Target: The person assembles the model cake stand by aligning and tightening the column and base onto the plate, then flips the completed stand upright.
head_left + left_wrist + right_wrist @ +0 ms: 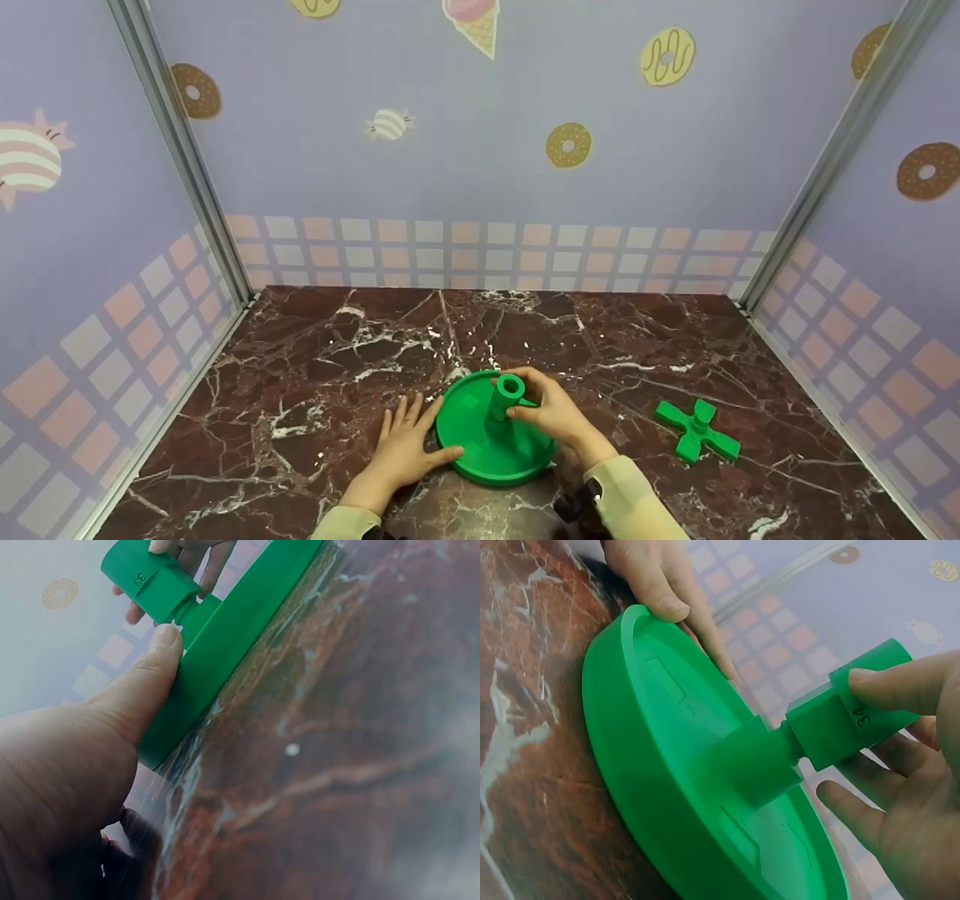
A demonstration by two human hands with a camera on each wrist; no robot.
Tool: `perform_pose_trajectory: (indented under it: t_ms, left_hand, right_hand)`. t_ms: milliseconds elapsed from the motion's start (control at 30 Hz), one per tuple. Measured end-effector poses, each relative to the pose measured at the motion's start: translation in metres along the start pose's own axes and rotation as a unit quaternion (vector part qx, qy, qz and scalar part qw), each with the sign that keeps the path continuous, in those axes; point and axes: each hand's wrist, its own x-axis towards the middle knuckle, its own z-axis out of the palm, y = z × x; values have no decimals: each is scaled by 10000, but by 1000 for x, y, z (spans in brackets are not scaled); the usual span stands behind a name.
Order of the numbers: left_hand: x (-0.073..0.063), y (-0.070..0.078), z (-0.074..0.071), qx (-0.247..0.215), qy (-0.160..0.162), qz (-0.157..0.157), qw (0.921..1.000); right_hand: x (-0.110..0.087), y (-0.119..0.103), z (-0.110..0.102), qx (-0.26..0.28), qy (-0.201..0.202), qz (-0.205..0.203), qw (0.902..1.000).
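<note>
A round green dish-like base (472,457) with a raised rim lies on the table. My left hand (405,450) rests at its left side, fingers straight and spread on the table, thumb over the rim. My right hand (551,409) pinches a hollow green tube (501,401) between thumb and fingers over the middle of the base. In the right wrist view the tube (832,724), marked with small digits, lines up with the base's short central socket (757,765), a narrower neck showing between them.
A green cross-shaped piece (697,430) with a round hub lies to the right on the dark red marble-patterned table (315,360). Patterned panels (480,172) enclose the back and both sides, with metal posts (184,150) at the corners.
</note>
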Motion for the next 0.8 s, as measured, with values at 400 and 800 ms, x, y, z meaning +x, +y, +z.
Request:
perform_pose_trajectory:
  t_ms: [400,800]
  left_hand:
    - [2,0,-1,82,48,50,9999]
    - [0,0,1,14,-1,-2,10000]
  right_hand:
    - [3,2,13,-685,892,130,9936]
    - [2,7,25,-1061,1357,160,9849]
